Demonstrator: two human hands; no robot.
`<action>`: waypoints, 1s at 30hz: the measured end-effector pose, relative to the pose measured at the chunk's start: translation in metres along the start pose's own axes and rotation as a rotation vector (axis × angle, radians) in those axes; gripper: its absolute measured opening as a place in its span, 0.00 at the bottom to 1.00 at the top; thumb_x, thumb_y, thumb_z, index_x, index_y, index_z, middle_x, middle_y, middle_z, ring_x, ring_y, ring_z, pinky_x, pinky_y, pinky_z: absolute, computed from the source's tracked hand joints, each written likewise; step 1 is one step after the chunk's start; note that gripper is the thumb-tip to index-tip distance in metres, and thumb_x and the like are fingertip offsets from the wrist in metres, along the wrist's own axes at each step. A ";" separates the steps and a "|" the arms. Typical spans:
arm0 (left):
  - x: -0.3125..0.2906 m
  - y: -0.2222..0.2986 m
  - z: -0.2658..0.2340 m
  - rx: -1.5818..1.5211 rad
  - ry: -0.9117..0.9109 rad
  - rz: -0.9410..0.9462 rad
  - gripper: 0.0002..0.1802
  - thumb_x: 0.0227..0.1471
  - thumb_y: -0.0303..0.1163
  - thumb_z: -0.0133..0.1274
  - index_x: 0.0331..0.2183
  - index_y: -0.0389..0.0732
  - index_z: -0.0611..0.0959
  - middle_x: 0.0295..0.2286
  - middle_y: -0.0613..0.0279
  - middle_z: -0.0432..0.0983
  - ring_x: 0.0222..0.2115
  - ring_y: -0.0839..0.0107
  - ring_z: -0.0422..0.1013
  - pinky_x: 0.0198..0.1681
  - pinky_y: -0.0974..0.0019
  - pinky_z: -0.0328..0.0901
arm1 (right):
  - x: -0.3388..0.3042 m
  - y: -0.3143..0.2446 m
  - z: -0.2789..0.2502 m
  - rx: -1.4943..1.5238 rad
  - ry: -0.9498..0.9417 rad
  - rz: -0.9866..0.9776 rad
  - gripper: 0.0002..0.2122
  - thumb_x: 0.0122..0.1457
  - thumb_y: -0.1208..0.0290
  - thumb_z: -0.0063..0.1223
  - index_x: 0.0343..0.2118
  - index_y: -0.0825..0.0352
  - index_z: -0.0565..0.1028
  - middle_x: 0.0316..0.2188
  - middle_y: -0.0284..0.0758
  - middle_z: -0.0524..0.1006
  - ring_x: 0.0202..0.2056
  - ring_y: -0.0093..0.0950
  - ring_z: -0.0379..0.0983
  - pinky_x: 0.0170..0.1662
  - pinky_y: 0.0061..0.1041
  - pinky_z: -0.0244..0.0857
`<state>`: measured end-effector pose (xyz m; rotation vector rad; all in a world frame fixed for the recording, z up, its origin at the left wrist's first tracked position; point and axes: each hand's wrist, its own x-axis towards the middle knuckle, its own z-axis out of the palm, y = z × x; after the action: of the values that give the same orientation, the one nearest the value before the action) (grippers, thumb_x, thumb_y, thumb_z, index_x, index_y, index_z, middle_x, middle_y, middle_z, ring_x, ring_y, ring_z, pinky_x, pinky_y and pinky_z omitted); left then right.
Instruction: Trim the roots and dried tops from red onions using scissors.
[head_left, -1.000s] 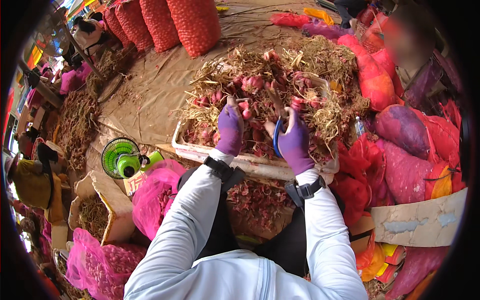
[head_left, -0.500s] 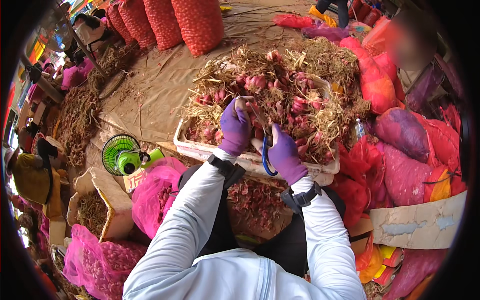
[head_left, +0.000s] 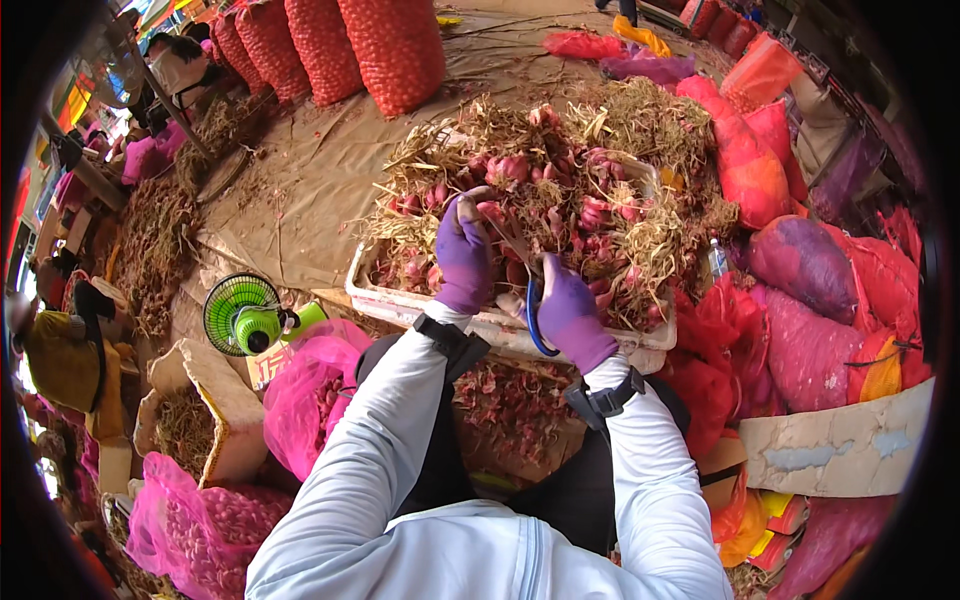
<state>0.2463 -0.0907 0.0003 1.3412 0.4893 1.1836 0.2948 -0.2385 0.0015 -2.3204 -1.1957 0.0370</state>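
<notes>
My left hand (head_left: pixel 466 252), in a purple glove with bare fingertips, pinches a small red shallot (head_left: pixel 490 210), mostly hidden by the fingers. My right hand (head_left: pixel 574 312), gloved the same way, grips scissors (head_left: pixel 532 322) with blue handles. Their metal blades point up and left toward the shallot, and look parted. Both hands are above the near edge of a white plastic crate (head_left: pixel 392 305), heaped with red shallots (head_left: pixel 508 170) with dry stems and roots.
Left of me stand a green fan (head_left: pixel 243 315), a pink mesh bag (head_left: pixel 310 410) and a cardboard box (head_left: pixel 235 430) of trimmings. Red sacks (head_left: pixel 735 165) line the right. Full red net sacks (head_left: pixel 390 55) stand at the far left. Loose shallots (head_left: pixel 515 405) lie between my legs.
My left hand shifts slightly left, and the scissor blades look wider apart. A person at the upper right has left view; a walking person at the top has moved mostly out of view.
</notes>
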 end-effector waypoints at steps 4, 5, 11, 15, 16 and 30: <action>-0.008 -0.002 0.002 0.010 -0.082 0.031 0.23 0.62 0.47 0.34 0.41 0.41 0.77 0.24 0.73 0.70 0.20 0.87 0.63 0.22 0.81 0.60 | 0.004 -0.009 -0.001 -0.051 0.000 0.043 0.33 0.44 0.47 0.60 0.45 0.70 0.64 0.33 0.50 0.75 0.37 0.47 0.73 0.40 0.39 0.66; -0.009 -0.004 0.002 -0.023 -0.089 -0.021 0.23 0.62 0.47 0.34 0.41 0.41 0.77 0.23 0.74 0.69 0.19 0.87 0.62 0.20 0.81 0.59 | 0.004 -0.012 -0.002 -0.018 0.004 0.067 0.32 0.45 0.47 0.60 0.44 0.70 0.65 0.33 0.50 0.75 0.37 0.47 0.73 0.40 0.40 0.66; -0.012 0.006 0.005 -0.158 -0.140 -0.163 0.23 0.62 0.47 0.36 0.44 0.42 0.76 0.24 0.73 0.70 0.18 0.86 0.63 0.20 0.81 0.62 | 0.002 -0.012 0.000 0.066 0.075 0.076 0.26 0.48 0.51 0.57 0.41 0.70 0.67 0.28 0.50 0.75 0.32 0.48 0.74 0.36 0.42 0.65; -0.013 0.000 0.006 -0.139 -0.130 -0.195 0.20 0.62 0.43 0.37 0.44 0.40 0.75 0.26 0.70 0.71 0.21 0.83 0.67 0.23 0.80 0.63 | 0.002 -0.008 0.000 0.025 0.069 0.094 0.23 0.51 0.53 0.54 0.41 0.68 0.68 0.26 0.49 0.75 0.31 0.48 0.73 0.35 0.43 0.64; -0.014 -0.002 0.004 -0.109 -0.141 -0.178 0.21 0.62 0.45 0.36 0.45 0.41 0.75 0.27 0.70 0.71 0.22 0.83 0.68 0.23 0.79 0.64 | 0.001 -0.013 -0.003 -0.021 0.050 0.103 0.20 0.52 0.55 0.53 0.40 0.67 0.68 0.26 0.48 0.75 0.31 0.48 0.73 0.35 0.43 0.64; -0.018 0.003 0.003 -0.127 -0.132 -0.301 0.20 0.62 0.45 0.37 0.39 0.41 0.76 0.24 0.68 0.72 0.21 0.81 0.69 0.24 0.76 0.67 | -0.001 -0.010 0.001 0.011 -0.007 0.181 0.20 0.51 0.61 0.55 0.44 0.64 0.68 0.30 0.45 0.77 0.37 0.45 0.73 0.43 0.50 0.59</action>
<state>0.2409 -0.1079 -0.0021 1.1805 0.4928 0.8583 0.2866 -0.2338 0.0051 -2.4136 -0.9824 0.1155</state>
